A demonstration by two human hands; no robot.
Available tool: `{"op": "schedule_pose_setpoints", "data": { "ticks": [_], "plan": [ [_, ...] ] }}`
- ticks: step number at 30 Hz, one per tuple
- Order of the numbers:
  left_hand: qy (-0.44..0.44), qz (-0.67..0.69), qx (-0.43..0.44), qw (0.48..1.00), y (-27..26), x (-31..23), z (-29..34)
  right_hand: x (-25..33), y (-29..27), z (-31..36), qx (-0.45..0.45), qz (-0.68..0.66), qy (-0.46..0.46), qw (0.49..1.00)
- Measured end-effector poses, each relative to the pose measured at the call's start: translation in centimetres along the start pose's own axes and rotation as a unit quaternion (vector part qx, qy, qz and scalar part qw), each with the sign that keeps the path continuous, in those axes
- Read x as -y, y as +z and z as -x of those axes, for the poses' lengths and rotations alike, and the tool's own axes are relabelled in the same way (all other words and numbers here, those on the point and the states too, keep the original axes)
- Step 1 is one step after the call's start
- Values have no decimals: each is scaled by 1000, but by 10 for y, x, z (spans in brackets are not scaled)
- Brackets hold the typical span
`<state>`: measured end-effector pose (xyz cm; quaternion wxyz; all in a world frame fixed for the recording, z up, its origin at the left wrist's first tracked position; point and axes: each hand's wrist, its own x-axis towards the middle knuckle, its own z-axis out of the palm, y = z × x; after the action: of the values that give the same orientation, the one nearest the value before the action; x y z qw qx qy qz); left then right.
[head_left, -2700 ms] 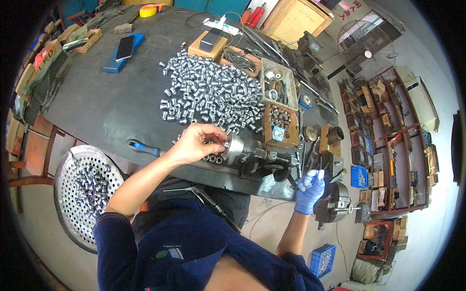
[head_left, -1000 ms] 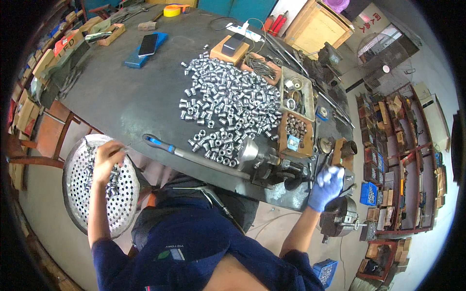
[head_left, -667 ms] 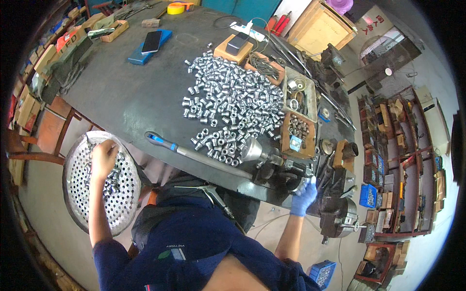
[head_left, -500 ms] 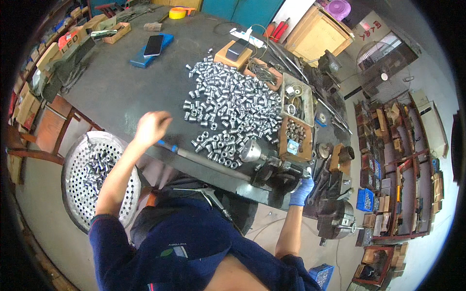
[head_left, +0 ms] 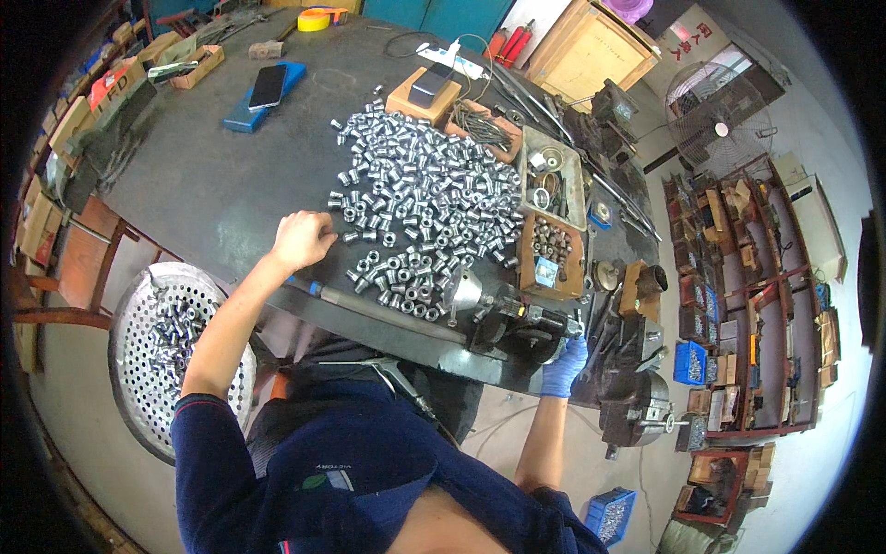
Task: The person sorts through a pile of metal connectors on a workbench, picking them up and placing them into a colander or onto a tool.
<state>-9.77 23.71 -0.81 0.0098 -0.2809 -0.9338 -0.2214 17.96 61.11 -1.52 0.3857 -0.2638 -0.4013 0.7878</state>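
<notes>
Curls bare left hand (head_left: 305, 239) beside shiny metal bits (head_left: 452, 201), mid-frame. Has gloved right hand (head_left: 564, 366) at dark machine (head_left: 513, 323), lower right of middle. Cannot tell the grip of either.

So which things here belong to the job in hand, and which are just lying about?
Probably the job:
machine at the gloved right hand
metal pieces near the left hand
perforated tray holding similar pieces

Probably just lying about:
phone
yellow tape
power strip

Blue-banded handle (head_left: 315, 288) — partly behind left forearm (head_left: 238, 319), right fingers (head_left: 572, 349) — grip unclear
</notes>
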Motion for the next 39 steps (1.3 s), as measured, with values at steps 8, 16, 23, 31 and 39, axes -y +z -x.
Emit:
{"op": "schedule_pose_setpoints", "data": {
  "ticks": [8, 16, 23, 31, 39],
  "plan": [
    [62, 602, 149, 782, -35, -88, 28, -3, -12, -7, -8, 14, 7, 1000],
    [59, 649, 213, 728, -10, -136, 19, -2, -29, -7, 38, -26, 25, 999],
    [81, 627, 200, 749, -13, -139, 18, 11, -27, 12, -16, 25, 28, 999],
    [194, 458, 102, 861, -31, -143, 19, 73, 3, 38, 108, 20, -47, 993],
    [120, 546, 125, 820, -15, -142, 19, 67, 35, -60, 183, -103, -9, 978]
  ]
}}
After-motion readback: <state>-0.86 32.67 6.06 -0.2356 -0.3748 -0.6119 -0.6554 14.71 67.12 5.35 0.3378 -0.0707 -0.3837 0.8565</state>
